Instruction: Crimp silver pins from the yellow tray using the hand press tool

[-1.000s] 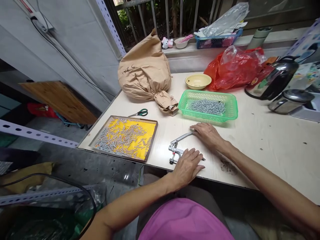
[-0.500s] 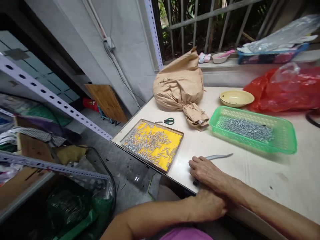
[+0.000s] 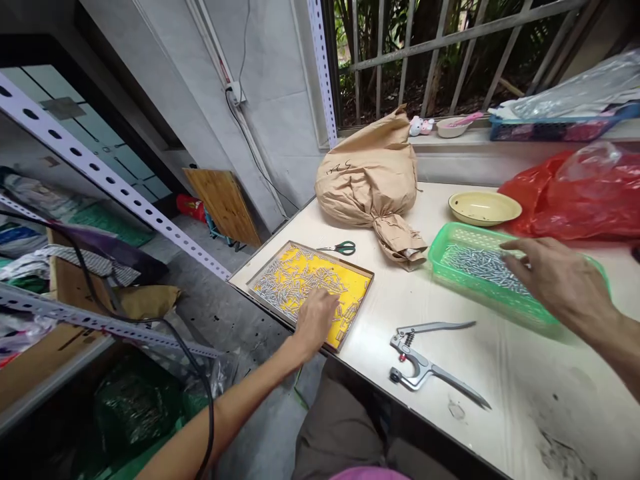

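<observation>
My left hand is over the right part of a shallow tray with a yellow bottom. Its fingers are curled down together among small silvery metal pins; whatever they pinch is hidden. My right hand hovers at the green plastic basket, thumb and fingers apart, and nothing shows in it. More small grey metal pins fill the basket's bottom. Between the hands, a pair of grey snap-fastener pliers lies on the table with its handles spread, touched by neither hand.
Green-handled scissors lie behind the tray. A tied brown paper bag, a cream oval dish and a red plastic bag stand along the back. A perforated metal shelf post slants across the left.
My hands, crossed close together over the pliers at the table's front edge, have parted. The left went to the tray, the right to the green basket; the pliers lie uncovered.
</observation>
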### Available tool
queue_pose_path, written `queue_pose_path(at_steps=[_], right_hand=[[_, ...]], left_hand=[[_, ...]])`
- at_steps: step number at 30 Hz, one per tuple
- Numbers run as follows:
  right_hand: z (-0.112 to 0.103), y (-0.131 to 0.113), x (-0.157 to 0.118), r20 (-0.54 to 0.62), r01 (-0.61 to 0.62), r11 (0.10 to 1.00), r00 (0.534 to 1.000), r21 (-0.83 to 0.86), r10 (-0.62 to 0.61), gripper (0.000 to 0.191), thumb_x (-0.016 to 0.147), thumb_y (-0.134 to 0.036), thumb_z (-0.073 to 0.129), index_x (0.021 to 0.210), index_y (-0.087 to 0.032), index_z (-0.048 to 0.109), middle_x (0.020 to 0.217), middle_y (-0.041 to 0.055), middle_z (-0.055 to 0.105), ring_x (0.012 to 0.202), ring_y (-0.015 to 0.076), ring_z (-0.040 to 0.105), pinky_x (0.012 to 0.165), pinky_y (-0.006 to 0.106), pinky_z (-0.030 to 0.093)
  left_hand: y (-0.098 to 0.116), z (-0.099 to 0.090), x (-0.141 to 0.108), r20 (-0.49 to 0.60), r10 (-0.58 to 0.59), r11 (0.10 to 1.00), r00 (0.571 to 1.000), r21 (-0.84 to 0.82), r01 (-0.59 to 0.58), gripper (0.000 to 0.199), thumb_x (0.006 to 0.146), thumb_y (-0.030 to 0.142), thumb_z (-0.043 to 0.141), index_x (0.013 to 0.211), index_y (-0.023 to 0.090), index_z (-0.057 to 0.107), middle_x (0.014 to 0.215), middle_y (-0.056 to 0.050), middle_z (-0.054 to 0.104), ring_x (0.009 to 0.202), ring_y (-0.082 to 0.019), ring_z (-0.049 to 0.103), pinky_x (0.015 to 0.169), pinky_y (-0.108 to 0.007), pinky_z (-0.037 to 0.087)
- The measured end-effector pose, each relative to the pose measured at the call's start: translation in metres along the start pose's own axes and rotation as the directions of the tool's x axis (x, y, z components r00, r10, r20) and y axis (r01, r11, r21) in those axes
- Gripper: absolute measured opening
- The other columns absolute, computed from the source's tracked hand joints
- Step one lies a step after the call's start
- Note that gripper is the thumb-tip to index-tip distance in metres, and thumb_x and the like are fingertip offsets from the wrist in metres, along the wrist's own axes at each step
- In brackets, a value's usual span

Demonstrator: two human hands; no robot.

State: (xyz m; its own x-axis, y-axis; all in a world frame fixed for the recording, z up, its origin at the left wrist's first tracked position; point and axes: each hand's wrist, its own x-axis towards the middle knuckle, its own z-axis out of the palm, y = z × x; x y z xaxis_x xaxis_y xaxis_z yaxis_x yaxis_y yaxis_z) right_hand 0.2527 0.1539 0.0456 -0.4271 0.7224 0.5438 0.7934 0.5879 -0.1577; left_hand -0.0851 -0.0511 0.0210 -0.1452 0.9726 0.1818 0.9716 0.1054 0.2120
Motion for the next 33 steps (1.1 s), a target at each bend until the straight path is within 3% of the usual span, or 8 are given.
queue_pose_path(at_steps=[4,9,15,18,21,26,29,33], right_hand=[[0.010,0.001,-0.032,0.129,-0.007,1.000,0.992,0.017,0.005,0.037,0.093,-0.049,0.030,0.108,-0.026,0.055,0.111,0.0124,0.057,0.083,0.0301,0.060,0.062,0.043,0.044],[0.004,-0.058,-0.091,0.218,0.091,0.961,0.964,0.263,-0.151,0.025,0.093,-0.039,0.040,0.107,-0.026,0.056,0.112,0.0061,0.059,0.098,0.0220,0.060,0.084,0.038,0.049],[-0.004,-0.090,-0.136,0.436,-0.024,0.919,0.885,0.394,-0.164,0.026,0.096,-0.034,0.035,0.105,-0.027,0.058,0.106,0.0052,0.060,0.092,0.0172,0.061,0.076,0.030,0.051],[-0.006,-0.095,-0.144,0.473,-0.034,0.925,0.866,0.378,-0.161,0.028,0.096,-0.032,0.033,0.104,-0.025,0.059,0.101,0.0057,0.061,0.087,0.0171,0.060,0.075,0.031,0.050],[-0.007,-0.095,-0.148,0.463,-0.037,0.948,0.878,0.317,-0.121,0.028,0.096,-0.030,0.033,0.106,-0.022,0.059,0.099,0.0070,0.060,0.087,0.0178,0.058,0.076,0.032,0.049],[-0.005,-0.091,-0.150,0.534,-0.059,0.959,0.839,0.276,-0.102,0.022,0.094,-0.027,0.041,0.106,-0.020,0.058,0.095,0.0062,0.057,0.084,0.0168,0.055,0.072,0.029,0.045],[-0.002,-0.092,-0.150,0.560,-0.063,0.971,0.825,0.230,-0.079,0.022,0.094,-0.023,0.039,0.104,-0.019,0.059,0.091,0.0056,0.056,0.083,0.0168,0.054,0.069,0.028,0.042],[0.002,-0.093,-0.150,0.567,-0.044,0.983,0.821,0.177,-0.066,0.026,0.095,-0.019,0.035,0.105,-0.020,0.059,0.088,0.0045,0.056,0.082,0.0168,0.053,0.064,0.027,0.037]], left_hand=[[-0.030,0.011,0.007,0.172,-0.047,0.997,0.984,0.065,0.036,0.028,0.092,0.023,0.042,0.080,0.017,0.066,0.083,-0.006,0.057,0.087,-0.018,0.053,0.078,-0.029,0.042],[-0.023,0.019,0.011,0.231,-0.064,0.995,0.971,0.090,0.044,0.028,0.091,0.024,0.043,0.079,0.017,0.067,0.087,-0.007,0.058,0.091,-0.019,0.053,0.078,-0.030,0.042],[-0.021,0.019,0.028,0.331,-0.063,0.979,0.941,0.202,-0.005,0.027,0.088,0.018,0.042,0.081,0.013,0.067,0.087,-0.011,0.061,0.090,-0.021,0.056,0.077,-0.031,0.043],[-0.020,0.014,0.034,0.311,-0.061,0.975,0.948,0.222,-0.010,0.025,0.085,0.015,0.043,0.077,0.011,0.067,0.086,-0.013,0.063,0.087,-0.021,0.059,0.076,-0.031,0.044],[-0.004,0.003,0.033,0.209,-0.097,0.995,0.973,-0.016,0.102,0.019,0.082,0.019,0.049,0.079,0.013,0.067,0.083,-0.010,0.065,0.077,-0.018,0.061,0.070,-0.028,0.045],[0.051,0.002,0.010,0.501,-0.166,0.613,0.849,-0.622,0.487,0.023,0.075,0.036,0.061,0.080,0.014,0.065,0.057,0.000,0.057,0.042,-0.008,0.047,0.039,-0.019,0.035],[0.075,0.020,-0.003,0.600,-0.148,0.437,0.786,-0.673,0.596,0.025,0.070,0.036,0.066,0.076,0.012,0.062,0.053,0.002,0.053,0.038,-0.005,0.040,0.033,-0.016,0.027],[0.086,0.042,-0.011,0.634,-0.158,0.384,0.757,-0.667,0.639,0.026,0.068,0.035,0.069,0.074,0.011,0.061,0.056,0.002,0.055,0.037,-0.003,0.037,0.032,-0.016,0.025]])
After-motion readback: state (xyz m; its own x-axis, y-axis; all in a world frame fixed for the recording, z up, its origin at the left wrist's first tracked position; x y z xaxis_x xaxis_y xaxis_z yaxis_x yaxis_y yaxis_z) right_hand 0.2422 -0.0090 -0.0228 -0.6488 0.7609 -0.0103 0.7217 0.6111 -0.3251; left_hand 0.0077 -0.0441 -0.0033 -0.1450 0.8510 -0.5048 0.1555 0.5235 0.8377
